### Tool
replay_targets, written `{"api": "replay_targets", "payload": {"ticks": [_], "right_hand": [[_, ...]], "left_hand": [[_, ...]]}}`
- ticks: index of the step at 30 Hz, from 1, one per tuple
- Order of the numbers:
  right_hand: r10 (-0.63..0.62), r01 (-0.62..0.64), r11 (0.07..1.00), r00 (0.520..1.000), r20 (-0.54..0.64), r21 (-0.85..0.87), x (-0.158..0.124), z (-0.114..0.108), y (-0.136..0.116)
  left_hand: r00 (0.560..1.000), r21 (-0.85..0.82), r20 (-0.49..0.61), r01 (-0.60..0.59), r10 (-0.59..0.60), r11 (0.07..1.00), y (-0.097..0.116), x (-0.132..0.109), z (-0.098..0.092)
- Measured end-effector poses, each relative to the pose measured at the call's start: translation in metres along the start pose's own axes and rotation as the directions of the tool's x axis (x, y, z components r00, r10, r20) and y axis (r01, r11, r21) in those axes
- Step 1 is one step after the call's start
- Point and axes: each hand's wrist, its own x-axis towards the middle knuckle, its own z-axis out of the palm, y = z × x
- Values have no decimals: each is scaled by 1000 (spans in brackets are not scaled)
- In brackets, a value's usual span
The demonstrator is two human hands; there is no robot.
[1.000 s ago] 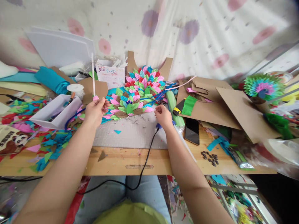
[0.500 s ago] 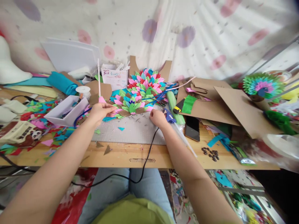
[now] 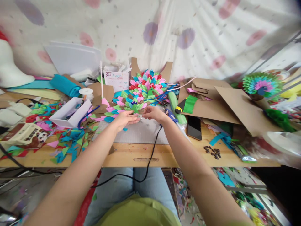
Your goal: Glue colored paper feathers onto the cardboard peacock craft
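Observation:
A fan of pink, blue, green and brown paper petals (image 3: 117, 109) with a green bird shape (image 3: 135, 107) lies at the back of the grey mat (image 3: 131, 136). My left hand (image 3: 125, 120) is at its front edge, fingers stretched and close together, palm turned inward. Just to the right, my right hand (image 3: 154, 113) pinches with thumb and forefinger near the front of the green bird; what lies between the fingertips is too small to make out. Behind both hands stands a second petal fan (image 3: 148, 82) in red, pink, green and blue.
A white tray (image 3: 70, 113) and paper scraps (image 3: 72, 138) lie left. On the right are a blue glue gun (image 3: 172, 115) with a black cable, a phone (image 3: 194, 127), cardboard sheets (image 3: 244, 110), a yellow-black cutter (image 3: 180, 106) and dark beads (image 3: 213, 152).
My left hand has moved right and slightly down, off the fan's left side to its front. My right hand has shifted a little left and up, so the two hands are now close together.

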Motion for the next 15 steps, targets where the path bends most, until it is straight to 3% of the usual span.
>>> {"api": "replay_targets", "payload": {"ticks": [3, 8, 11, 15], "right_hand": [[-47, 47, 998, 999, -6, 34, 6, 14, -3], [-54, 53, 998, 994, -91, -16, 10, 15, -7], [-36, 20, 995, 985, -168, -98, 7, 2, -1], [-3, -72, 929, 979, -203, -363, 2, -15, 19]], "left_hand": [[997, 7, 66, 42, -42, 999, -1, 6, 9], [999, 121, -16, 38, -36, 992, 1, 7, 4], [997, 222, -74, -1, 18, 975, 4, 1, -15], [987, 367, -138, -22, 78, 930, 11, -7, -52]]}}
